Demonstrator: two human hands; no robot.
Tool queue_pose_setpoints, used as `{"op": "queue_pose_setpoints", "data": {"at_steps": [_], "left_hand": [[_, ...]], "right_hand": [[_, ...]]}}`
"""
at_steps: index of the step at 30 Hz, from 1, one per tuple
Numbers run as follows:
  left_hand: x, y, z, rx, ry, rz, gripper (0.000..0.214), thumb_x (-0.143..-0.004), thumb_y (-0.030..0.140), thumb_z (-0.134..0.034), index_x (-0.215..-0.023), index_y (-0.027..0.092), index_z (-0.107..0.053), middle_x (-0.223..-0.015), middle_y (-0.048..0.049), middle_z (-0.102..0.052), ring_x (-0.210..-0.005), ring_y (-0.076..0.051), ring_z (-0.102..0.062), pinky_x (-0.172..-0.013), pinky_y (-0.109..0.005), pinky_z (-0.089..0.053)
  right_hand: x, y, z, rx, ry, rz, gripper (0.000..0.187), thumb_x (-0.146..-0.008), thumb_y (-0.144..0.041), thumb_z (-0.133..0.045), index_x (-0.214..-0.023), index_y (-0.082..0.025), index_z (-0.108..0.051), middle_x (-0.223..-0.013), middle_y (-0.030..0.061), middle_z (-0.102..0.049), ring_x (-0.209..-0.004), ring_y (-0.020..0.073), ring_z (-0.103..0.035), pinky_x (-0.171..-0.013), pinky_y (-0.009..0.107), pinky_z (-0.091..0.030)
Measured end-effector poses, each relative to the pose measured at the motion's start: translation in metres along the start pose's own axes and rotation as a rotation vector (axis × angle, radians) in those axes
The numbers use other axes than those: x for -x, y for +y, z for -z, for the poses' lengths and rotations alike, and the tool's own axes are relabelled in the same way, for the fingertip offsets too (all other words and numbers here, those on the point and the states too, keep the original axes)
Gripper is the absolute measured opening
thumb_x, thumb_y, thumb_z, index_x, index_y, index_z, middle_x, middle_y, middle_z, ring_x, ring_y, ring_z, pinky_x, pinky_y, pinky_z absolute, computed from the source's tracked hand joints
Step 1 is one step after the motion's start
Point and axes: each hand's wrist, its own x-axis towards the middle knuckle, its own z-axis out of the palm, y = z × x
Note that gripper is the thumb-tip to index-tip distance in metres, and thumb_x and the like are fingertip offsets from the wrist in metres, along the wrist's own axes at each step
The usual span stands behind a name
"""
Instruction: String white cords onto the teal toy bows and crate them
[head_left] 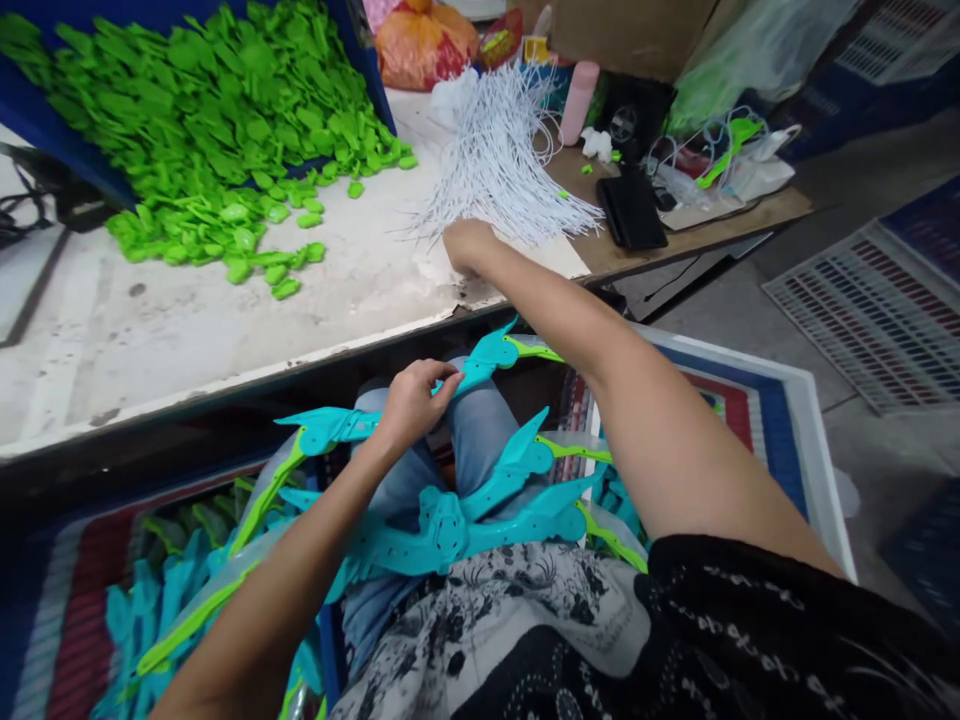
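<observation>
My left hand [412, 400] is closed on a turquoise plastic toy piece [487, 355] with a green handle, held over my lap. More turquoise and green pieces [450, 525] lie across my knees. My right hand [466, 243] reaches out onto the worn white table [187, 330] and rests at the near end of a bundle of white strings [502, 165]. Its fingers are curled under and mostly hidden, so what they grip does not show.
A big heap of small green plastic parts [217, 120] spills from a blue bin at the back left. A black wallet [631, 210], pink bottle [579, 100], orange bag [424, 45] and cardboard box sit at the back right. A white-rimmed bin [814, 420] stands beside my right leg.
</observation>
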Motion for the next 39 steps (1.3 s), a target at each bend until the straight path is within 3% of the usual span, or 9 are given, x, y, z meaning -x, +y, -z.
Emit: {"op": "queue_pose_setpoints", "data": {"at_steps": [2, 6, 10, 13, 16, 18, 21, 27, 39], "left_hand": [[0.005, -0.001, -0.001, 0.009, 0.005, -0.008, 0.031, -0.084, 0.041, -0.052, -0.086, 0.017, -0.071, -0.085, -0.0074, -0.071, -0.077, -0.02, -0.063, -0.07, -0.029, -0.046], [0.008, 0.002, -0.001, 0.068, -0.033, 0.036, 0.031, -0.082, 0.043, -0.053, -0.085, 0.018, -0.071, -0.083, -0.0065, -0.072, -0.073, -0.019, -0.063, -0.067, -0.028, -0.045], [-0.004, 0.011, -0.017, 0.231, -0.22, 0.088, 0.03, -0.08, 0.044, -0.055, -0.085, 0.018, -0.071, -0.082, -0.0047, -0.073, -0.073, -0.019, -0.064, -0.066, -0.027, -0.045], [-0.019, 0.022, -0.05, 0.427, -0.383, 0.141, 0.027, -0.076, 0.04, -0.059, -0.085, 0.017, -0.071, -0.082, -0.0049, -0.072, -0.074, -0.019, -0.063, -0.067, -0.027, -0.046], [-0.036, 0.036, -0.092, 0.69, -0.508, 0.304, 0.022, -0.073, 0.034, -0.064, -0.083, 0.016, -0.07, -0.083, -0.0062, -0.071, -0.07, -0.017, -0.063, -0.065, -0.027, -0.047], [-0.046, 0.046, -0.118, 0.839, -0.562, 0.437, 0.018, -0.072, 0.03, -0.066, -0.081, 0.014, -0.069, -0.076, -0.0063, -0.07, -0.066, -0.014, -0.062, -0.062, -0.025, -0.046], [-0.059, 0.059, -0.145, 0.991, -0.608, 0.592, 0.012, -0.073, 0.023, -0.068, -0.078, 0.012, -0.068, -0.068, -0.0059, -0.067, -0.06, -0.012, -0.061, -0.059, -0.023, -0.045], [-0.071, 0.073, -0.167, 1.135, -0.66, 0.715, 0.009, -0.075, 0.018, -0.07, -0.078, 0.01, -0.066, -0.068, -0.0073, -0.067, -0.058, -0.013, -0.062, -0.057, -0.024, -0.048], [-0.073, 0.079, -0.178, 1.168, -0.716, 0.702, 0.01, -0.078, 0.017, -0.066, -0.086, 0.01, -0.069, -0.07, -0.007, -0.068, -0.059, -0.012, -0.062, -0.061, -0.024, -0.049]], "right_hand": [[-0.003, -0.008, 0.009, 0.127, -0.131, -0.104, 0.031, -0.064, -0.023, -0.077, -0.085, -0.002, -0.068, -0.093, 0.0149, -0.064, -0.112, 0.0368, -0.057, -0.098, 0.054, -0.044], [0.035, 0.006, 0.046, 0.035, -0.141, -0.166, 0.027, -0.063, -0.009, -0.075, -0.087, 0.001, -0.067, -0.083, 0.0118, -0.066, -0.097, 0.0284, -0.064, -0.088, 0.044, -0.053], [0.142, 0.053, 0.072, -0.514, -0.17, -0.283, 0.017, -0.068, -0.013, -0.073, -0.082, -0.006, -0.067, -0.055, 0.0003, -0.061, -0.055, 0.0139, -0.062, -0.055, 0.029, -0.057], [0.242, 0.083, 0.069, -0.932, -0.185, -0.408, 0.027, -0.059, -0.028, -0.081, -0.071, -0.011, -0.065, -0.052, 0.001, -0.062, -0.048, 0.0128, -0.059, -0.047, 0.026, -0.053], [0.319, 0.099, 0.05, -1.063, 0.057, -0.575, 0.033, -0.054, -0.037, -0.082, -0.067, -0.014, -0.063, -0.054, 0.0009, -0.063, -0.048, 0.0118, -0.058, -0.047, 0.024, -0.05], [0.347, 0.103, 0.033, -1.04, 0.281, -0.641, 0.032, -0.055, -0.038, -0.08, -0.068, -0.015, -0.063, -0.056, -0.001, -0.062, -0.047, 0.0089, -0.054, -0.047, 0.022, -0.046], [0.359, 0.107, 0.009, -0.959, 0.472, -0.647, 0.029, -0.06, -0.039, -0.076, -0.072, -0.015, -0.065, -0.06, -0.0021, -0.062, -0.049, 0.007, -0.049, -0.048, 0.021, -0.041], [0.353, 0.109, -0.012, -0.687, 0.591, -0.554, 0.017, -0.073, -0.033, -0.065, -0.076, -0.016, -0.068, -0.073, 0.0004, -0.066, -0.063, 0.01, -0.055, -0.061, 0.024, -0.044], [0.353, 0.102, -0.009, -0.458, 0.604, -0.356, 0.011, -0.081, -0.026, -0.061, -0.074, -0.018, -0.066, -0.075, 0.0007, -0.066, -0.066, 0.0113, -0.057, -0.062, 0.024, -0.045]]}}
